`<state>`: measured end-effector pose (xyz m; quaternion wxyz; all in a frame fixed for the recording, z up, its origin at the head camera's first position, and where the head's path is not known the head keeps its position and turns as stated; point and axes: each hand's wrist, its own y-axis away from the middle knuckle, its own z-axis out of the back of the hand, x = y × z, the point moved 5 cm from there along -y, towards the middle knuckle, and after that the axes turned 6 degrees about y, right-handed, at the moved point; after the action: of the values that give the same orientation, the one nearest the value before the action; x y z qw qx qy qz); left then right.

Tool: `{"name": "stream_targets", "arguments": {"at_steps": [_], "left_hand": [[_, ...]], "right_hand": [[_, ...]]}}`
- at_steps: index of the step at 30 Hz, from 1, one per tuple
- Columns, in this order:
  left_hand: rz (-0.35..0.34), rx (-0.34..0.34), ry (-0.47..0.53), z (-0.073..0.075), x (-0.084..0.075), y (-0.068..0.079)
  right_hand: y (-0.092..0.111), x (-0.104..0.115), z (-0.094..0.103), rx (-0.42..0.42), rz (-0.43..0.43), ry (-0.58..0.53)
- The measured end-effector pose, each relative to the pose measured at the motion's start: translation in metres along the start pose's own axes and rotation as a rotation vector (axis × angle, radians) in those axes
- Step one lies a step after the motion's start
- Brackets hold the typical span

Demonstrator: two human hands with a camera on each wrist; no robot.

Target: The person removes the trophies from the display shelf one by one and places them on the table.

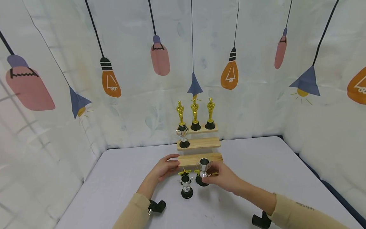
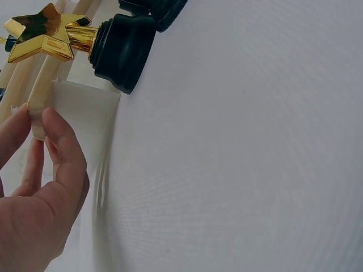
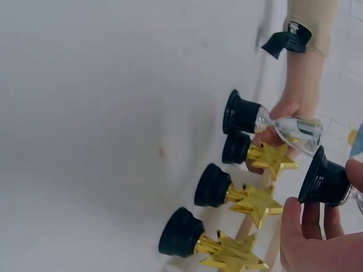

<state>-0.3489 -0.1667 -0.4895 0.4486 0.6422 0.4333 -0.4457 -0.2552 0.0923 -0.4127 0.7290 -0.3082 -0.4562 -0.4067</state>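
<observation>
My left hand (image 1: 165, 167) pinches the left end of the lowest board (image 1: 192, 160) of a stepped wooden rack between thumb and fingers. In my right hand (image 1: 226, 178) is a silver trophy cup (image 1: 204, 163), gripped at its black base (image 3: 324, 180) and lifted in front of that board. Another silver trophy cup (image 1: 186, 183) stands upright on the table. Three gold star trophies (image 3: 258, 203) with black bases stand in a row before the rack, mostly hidden in the head view. One star trophy (image 2: 122, 54) shows near my left fingers.
A third silver trophy cup (image 1: 183, 136) stands at the left end of the rack's middle board (image 1: 204, 143). Three gold figure trophies (image 1: 195, 111) line the top board (image 1: 203, 129). Behind the white table (image 1: 128, 171) hangs a lamp-patterned curtain (image 1: 137, 111).
</observation>
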Motion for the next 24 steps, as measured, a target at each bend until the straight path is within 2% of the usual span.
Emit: {"name": "stream_targets", "arguments": {"at_steps": [6,17,24], "left_hand": [[0.005,-0.006,0.008,0.0,0.0,0.0],[0.013,-0.017,0.007,0.001,0.002,-0.002],[-0.005,-0.008,-0.002,0.001,0.002,-0.002]], "right_hand": [[0.002,-0.009,-0.008,0.006,0.001,-0.003],[0.008,-0.027,-0.019,0.003,-0.055,-0.002],[0.007,-0.041,-0.024,0.0,-0.056,-0.02]]}}
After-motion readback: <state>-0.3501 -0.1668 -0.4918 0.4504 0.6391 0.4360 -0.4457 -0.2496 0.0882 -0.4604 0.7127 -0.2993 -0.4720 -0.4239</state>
